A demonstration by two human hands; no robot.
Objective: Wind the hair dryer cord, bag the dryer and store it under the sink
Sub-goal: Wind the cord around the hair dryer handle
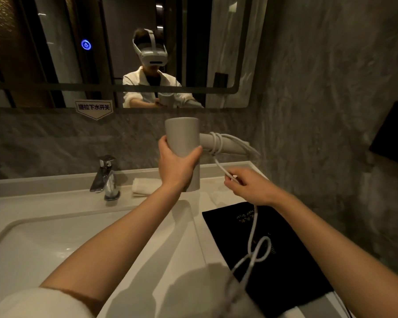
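A grey hair dryer (182,134) is held up above the counter, barrel upright, handle pointing right. My left hand (176,165) grips the barrel. A few turns of the white cord (253,228) wrap the handle. From there the cord drops to my right hand (248,187), which pinches it just below the handle. The rest of the cord hangs down in a loose loop over a flat black storage bag (285,249) lying on the counter at the right.
A white sink basin (44,244) fills the lower left, with a chrome faucet (104,177) behind it. A folded white towel (145,185) lies by the back ledge. A mirror hangs above, a marble wall stands at the right with a black panel (393,134).
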